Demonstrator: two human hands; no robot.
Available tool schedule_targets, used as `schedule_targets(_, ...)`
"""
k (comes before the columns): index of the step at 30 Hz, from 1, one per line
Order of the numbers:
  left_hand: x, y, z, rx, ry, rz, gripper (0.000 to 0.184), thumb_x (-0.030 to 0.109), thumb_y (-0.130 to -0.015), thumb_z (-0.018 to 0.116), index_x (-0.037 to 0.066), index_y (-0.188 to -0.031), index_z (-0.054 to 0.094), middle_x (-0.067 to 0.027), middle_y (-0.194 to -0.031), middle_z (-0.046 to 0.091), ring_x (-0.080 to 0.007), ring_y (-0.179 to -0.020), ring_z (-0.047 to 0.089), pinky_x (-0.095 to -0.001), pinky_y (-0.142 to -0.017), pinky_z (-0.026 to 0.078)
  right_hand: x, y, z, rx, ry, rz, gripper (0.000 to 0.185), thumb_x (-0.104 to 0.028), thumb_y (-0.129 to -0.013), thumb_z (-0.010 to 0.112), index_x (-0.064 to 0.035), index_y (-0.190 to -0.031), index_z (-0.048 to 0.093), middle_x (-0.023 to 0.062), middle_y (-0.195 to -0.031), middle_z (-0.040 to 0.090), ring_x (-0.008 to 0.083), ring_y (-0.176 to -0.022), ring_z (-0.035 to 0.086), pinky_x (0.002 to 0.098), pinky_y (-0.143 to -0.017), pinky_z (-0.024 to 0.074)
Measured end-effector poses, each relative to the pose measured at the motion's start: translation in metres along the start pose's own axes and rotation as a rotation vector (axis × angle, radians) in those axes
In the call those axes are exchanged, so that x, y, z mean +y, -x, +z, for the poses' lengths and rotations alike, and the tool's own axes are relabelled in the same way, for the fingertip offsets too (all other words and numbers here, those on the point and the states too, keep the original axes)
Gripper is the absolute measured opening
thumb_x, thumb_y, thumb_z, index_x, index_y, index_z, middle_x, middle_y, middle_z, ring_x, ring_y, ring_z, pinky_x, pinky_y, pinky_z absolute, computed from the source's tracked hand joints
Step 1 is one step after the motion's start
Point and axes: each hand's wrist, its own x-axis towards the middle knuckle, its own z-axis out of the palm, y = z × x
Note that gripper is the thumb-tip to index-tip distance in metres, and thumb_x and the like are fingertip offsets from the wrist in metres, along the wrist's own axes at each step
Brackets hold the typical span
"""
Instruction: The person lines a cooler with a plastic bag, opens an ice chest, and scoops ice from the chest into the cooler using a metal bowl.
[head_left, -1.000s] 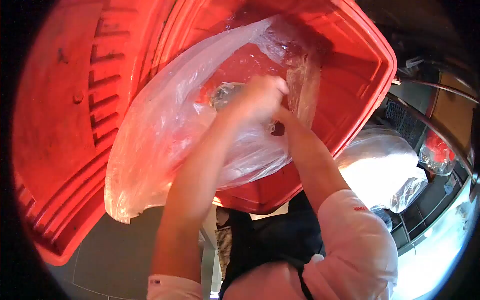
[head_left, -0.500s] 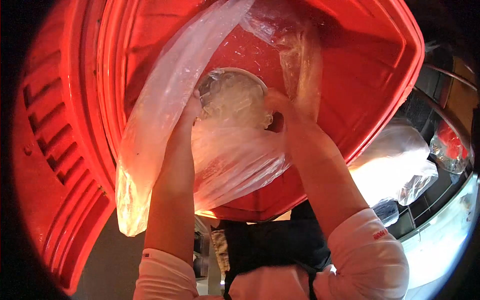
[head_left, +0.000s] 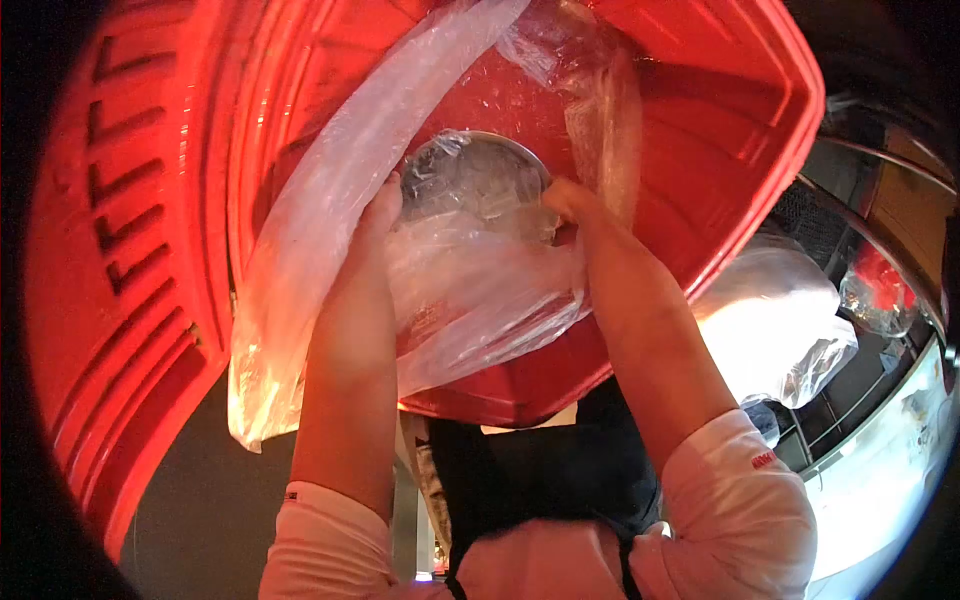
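Inside a large red bin [head_left: 700,170], a round metal-rimmed bowl [head_left: 520,150] holds clear, ice-like pieces [head_left: 475,180]. My left hand [head_left: 383,208] is closed at the bowl's left side, and my right hand [head_left: 568,200] is closed at its right rim. The fingertips of both hands are partly hidden. A clear plastic bag [head_left: 330,190] lies around the bowl, its near part crossing below it between my forearms. The bag also drapes over the bin's near left edge.
The red ridged lid [head_left: 140,220] stands at the left. At the right are clear plastic bags [head_left: 770,310], a bag with red contents [head_left: 880,290], metal rails [head_left: 860,228] and a bright pale surface [head_left: 885,460].
My hands have parted from near each other to opposite sides of the bowl, bringing the bowl into view. Since the middle frame, the pieces sit lower in it and the view has shifted slightly.
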Motion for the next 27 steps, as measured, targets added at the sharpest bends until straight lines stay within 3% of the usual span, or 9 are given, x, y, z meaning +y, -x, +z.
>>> schedule_targets(3,0.069,0.068,-0.065,-0.194,0.118,-0.183,0.058,0.044,-0.098,0.035,0.000,-0.133,0.045,-0.0166,-0.136,0.049,-0.0289,-0.129,0.041,-0.0373,-0.109,0.027,-0.039,0.068,-0.019,-0.016,0.073,0.039,0.034,-0.018,-0.075,0.057,0.0052,-0.097,0.068,0.0161,-0.082,0.068,0.0252,-0.066,0.066,0.0400,-0.056,0.0494)
schedule_targets(5,0.063,0.077,-0.067,-0.123,0.292,-0.203,0.057,0.043,-0.098,0.037,0.000,-0.134,0.044,-0.0150,-0.136,0.049,-0.0277,-0.128,0.042,-0.0366,-0.108,0.028,-0.059,0.109,-0.028,-0.030,0.121,0.069,0.035,-0.019,-0.075,0.056,0.0044,-0.098,0.068,0.0158,-0.084,0.068,0.0258,-0.068,0.066,0.0404,-0.057,0.0496)
schedule_targets(8,0.074,0.098,-0.090,-0.109,0.452,-0.197,0.056,0.043,-0.098,0.038,0.000,-0.134,0.044,-0.0146,-0.136,0.049,-0.0274,-0.127,0.042,-0.0364,-0.108,0.028,-0.054,0.130,-0.034,0.031,0.337,-0.064,0.034,-0.019,-0.075,0.055,0.0033,-0.097,0.069,0.0158,-0.083,0.068,0.0263,-0.064,0.065,0.0410,-0.052,0.0483)
schedule_targets(16,0.107,0.133,-0.177,-0.069,0.842,-0.112,0.056,0.042,-0.097,0.039,0.001,-0.134,0.045,-0.0136,-0.136,0.049,-0.0266,-0.127,0.043,-0.0359,-0.108,0.029,-0.049,0.163,-0.050,0.051,0.006,-0.001,0.027,-0.014,-0.076,0.059,0.0010,-0.096,0.068,0.0148,-0.083,0.068,0.0260,-0.066,0.065,0.0405,-0.049,0.0474)
schedule_targets(20,0.125,0.133,-0.194,-0.049,0.939,-0.049,0.055,0.042,-0.097,0.040,0.001,-0.134,0.045,-0.0130,-0.135,0.049,-0.0262,-0.126,0.043,-0.0357,-0.107,0.029,-0.069,0.180,-0.062,0.099,0.108,-0.051,0.025,-0.011,-0.077,0.060,0.0005,-0.098,0.068,0.0158,-0.089,0.067,0.0270,-0.067,0.066,0.0414,-0.047,0.0508)
schedule_targets(27,0.147,0.129,-0.201,-0.039,1.033,0.001,0.055,0.041,-0.097,0.041,0.001,-0.134,0.045,-0.0121,-0.135,0.049,-0.0255,-0.125,0.044,-0.0352,-0.107,0.030,-0.081,0.195,-0.071,0.046,-0.204,0.007,0.029,-0.016,-0.078,0.061,0.0013,-0.101,0.066,0.0151,-0.093,0.067,0.0286,-0.072,0.067,0.0418,-0.053,0.0572)
